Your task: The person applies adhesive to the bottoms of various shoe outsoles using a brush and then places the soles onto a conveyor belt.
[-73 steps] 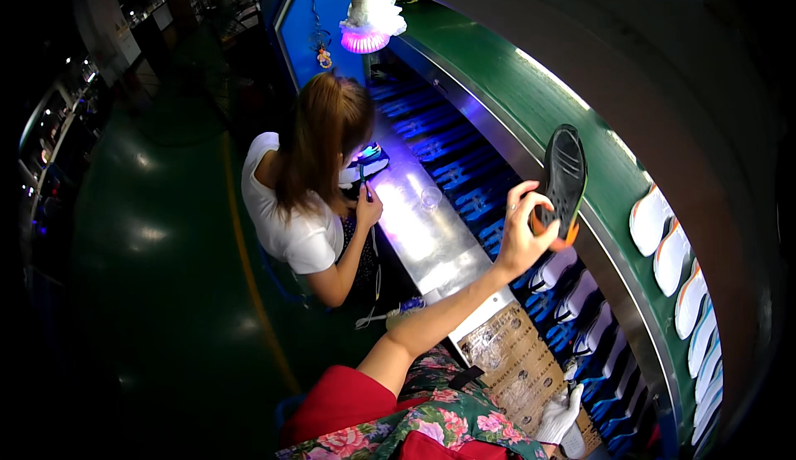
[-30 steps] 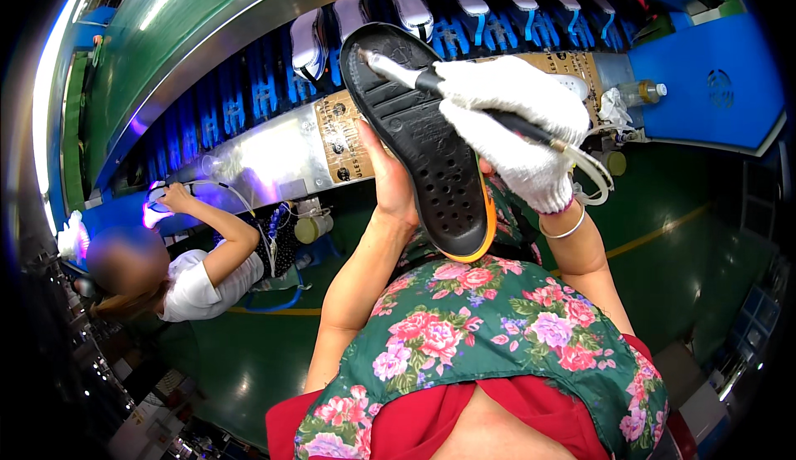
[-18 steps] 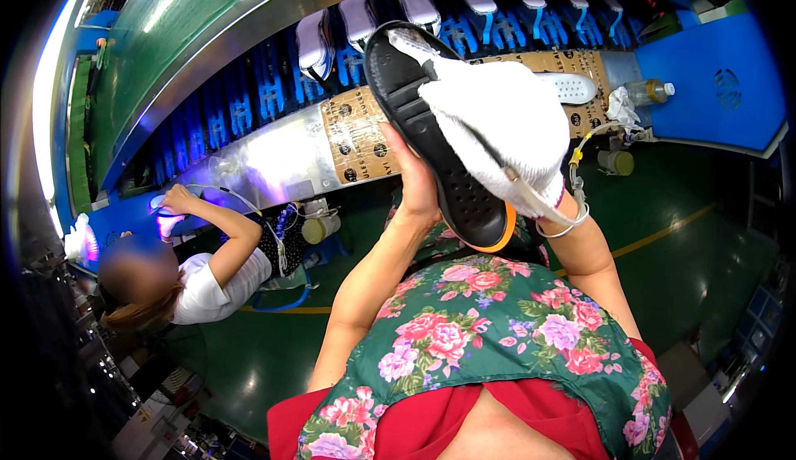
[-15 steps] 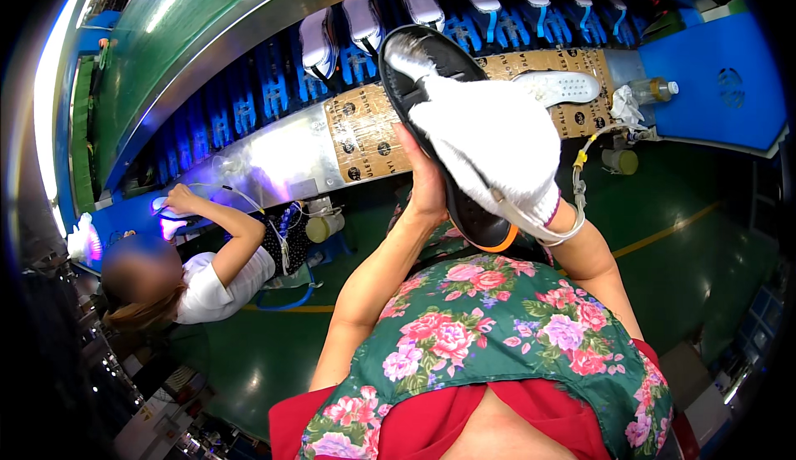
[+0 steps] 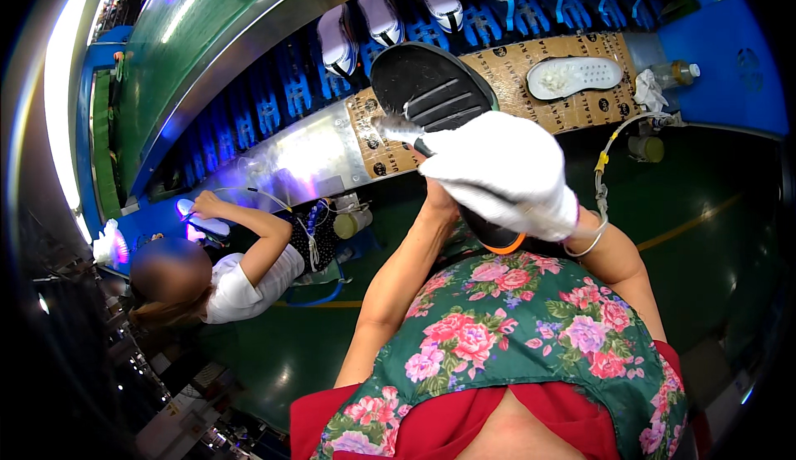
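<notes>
A black shoe sole (image 5: 427, 87) with an orange heel edge is held up over the bench edge, its wide end pointing away from me. My left hand (image 5: 439, 197) grips it from the left side, partly hidden behind my other hand. My right hand (image 5: 506, 170) wears a white knitted glove and is closed around the handle of a brush (image 5: 396, 128). Blurred pale bristles stick out at the sole's left edge; whether they touch it I cannot tell. On the cardboard to the right lies a white sole (image 5: 584, 75) with pale fluffy matter on it.
Brown cardboard (image 5: 518, 62) covers part of the metal bench. Behind it, several lilac-topped shoe parts (image 5: 381, 16) stand on blue racks. A plastic bottle (image 5: 673, 73) and crumpled tissue (image 5: 649, 91) lie at right. A cord hangs by my right wrist. A co-worker (image 5: 257, 273) sits at left.
The black sole has turned so its broad face shows more. The brush has moved from the sole's inner face to its left edge. The whole view has shifted slightly.
</notes>
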### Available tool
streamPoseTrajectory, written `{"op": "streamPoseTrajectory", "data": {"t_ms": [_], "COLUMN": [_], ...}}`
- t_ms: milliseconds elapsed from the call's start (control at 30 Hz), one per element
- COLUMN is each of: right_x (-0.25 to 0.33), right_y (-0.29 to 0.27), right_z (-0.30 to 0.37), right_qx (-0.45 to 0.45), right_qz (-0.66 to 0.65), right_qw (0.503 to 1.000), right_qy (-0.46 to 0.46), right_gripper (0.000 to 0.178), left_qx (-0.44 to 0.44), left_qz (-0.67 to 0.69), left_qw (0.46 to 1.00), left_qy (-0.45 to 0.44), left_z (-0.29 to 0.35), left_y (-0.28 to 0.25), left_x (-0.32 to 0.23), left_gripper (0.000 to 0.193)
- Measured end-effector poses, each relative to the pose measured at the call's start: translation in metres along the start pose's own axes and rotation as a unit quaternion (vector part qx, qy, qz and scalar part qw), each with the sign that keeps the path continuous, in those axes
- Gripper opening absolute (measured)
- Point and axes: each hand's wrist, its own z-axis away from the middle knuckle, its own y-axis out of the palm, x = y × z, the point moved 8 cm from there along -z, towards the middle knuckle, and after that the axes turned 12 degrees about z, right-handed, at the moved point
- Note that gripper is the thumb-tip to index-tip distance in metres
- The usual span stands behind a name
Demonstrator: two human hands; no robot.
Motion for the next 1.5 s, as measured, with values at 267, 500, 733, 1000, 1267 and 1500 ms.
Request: {"op": "streamPoseTrajectory", "data": {"t_ms": [267,500,733,1000,1267,1500], "right_x": [-0.004,-0.02,-0.019,-0.004,0.003,-0.009], "right_y": [0.012,0.0,0.012,0.03,0.03,0.024], "right_z": [0.015,0.008,0.01,0.021,0.022,0.02], "right_qx": [-0.034,-0.036,0.009,0.028,-0.018,0.006], "right_qz": [0.06,0.016,-0.104,-0.07,0.037,-0.059], "right_qw": [0.997,0.999,0.994,0.997,0.998,0.998], "right_qy": [-0.036,-0.006,0.033,-0.007,-0.044,0.015], "right_gripper": [0.032,0.029,0.024,0.027,0.03,0.03], "left_qx": [0.069,-0.017,-0.009,0.18,0.176,0.19], "left_qz": [-0.007,-0.043,0.038,0.196,0.11,0.146], "left_qw": [0.997,0.997,0.998,0.96,0.978,0.97], "left_qy": [-0.047,0.057,0.04,-0.087,-0.002,0.044], "left_z": [-0.007,-0.012,-0.014,-0.019,-0.026,-0.031], "left_y": [-0.032,-0.018,-0.03,-0.002,0.001,0.001], "left_x": [-0.003,-0.036,-0.05,-0.049,-0.075,-0.089], "left_gripper": [0.102,0.103,0.099,0.117,0.111,0.114]}}
